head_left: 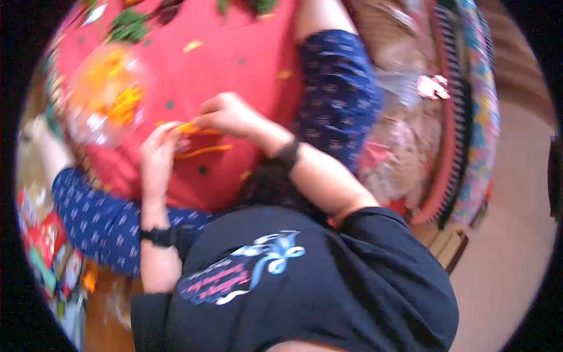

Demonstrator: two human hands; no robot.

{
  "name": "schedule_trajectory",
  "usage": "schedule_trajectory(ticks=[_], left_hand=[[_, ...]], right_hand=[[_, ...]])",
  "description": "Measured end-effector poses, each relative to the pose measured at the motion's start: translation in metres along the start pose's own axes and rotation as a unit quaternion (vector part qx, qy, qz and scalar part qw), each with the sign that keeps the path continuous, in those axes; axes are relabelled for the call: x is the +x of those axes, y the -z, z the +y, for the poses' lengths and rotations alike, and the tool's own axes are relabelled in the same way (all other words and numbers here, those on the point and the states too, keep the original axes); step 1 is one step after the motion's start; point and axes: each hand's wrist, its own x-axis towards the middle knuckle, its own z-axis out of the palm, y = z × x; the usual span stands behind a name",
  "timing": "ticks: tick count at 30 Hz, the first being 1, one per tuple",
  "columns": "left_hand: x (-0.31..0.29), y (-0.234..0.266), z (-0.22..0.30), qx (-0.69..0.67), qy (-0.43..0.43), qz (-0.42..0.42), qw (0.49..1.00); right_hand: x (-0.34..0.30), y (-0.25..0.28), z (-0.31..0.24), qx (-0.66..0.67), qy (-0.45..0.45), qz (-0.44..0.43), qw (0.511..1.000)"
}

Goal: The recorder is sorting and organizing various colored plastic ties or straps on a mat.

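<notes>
In front of my body, above the red cloth (202, 73), my left hand (157, 149) and my right hand (227, 115) meet with fingers closed. Between their fingertips is a thin orange-yellow strand (186, 127), pinched from both sides. A loose length of the same colour (205, 152) trails to the right beneath my right hand. Motion blur hides what the strand is made of. To the left of my left hand lies a clear plastic bag (82, 126) with several bright orange-yellow pieces (126, 104) inside.
Dark green leafy bunches (129, 24) lie at the far left of the cloth. Small orange scraps (192, 45) are scattered about. My legs in blue patterned shorts (337, 88) flank the work. Clear plastic and a pink piece (433, 87) lie at right; colourful packages (53, 234) crowd the lower left.
</notes>
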Motion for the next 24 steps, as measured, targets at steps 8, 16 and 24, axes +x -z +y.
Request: schedule_trajectory(ticks=[8, 16, 24], left_hand=[[0.015, -0.047, 0.004, 0.217, -0.216, -0.031, 0.952], [0.008, -0.049, 0.01, 0.219, -0.226, 0.012, 0.949], [0.014, -0.046, 0.0, 0.058, -0.095, 0.008, 0.994]], right_hand=[[-0.03, 0.032, 0.017, 0.016, -0.008, 0.049, 0.999], [-0.028, 0.034, 0.016, 0.208, -0.078, -0.007, 0.975], [-0.031, 0.033, 0.015, 0.187, -0.057, -0.031, 0.98]])
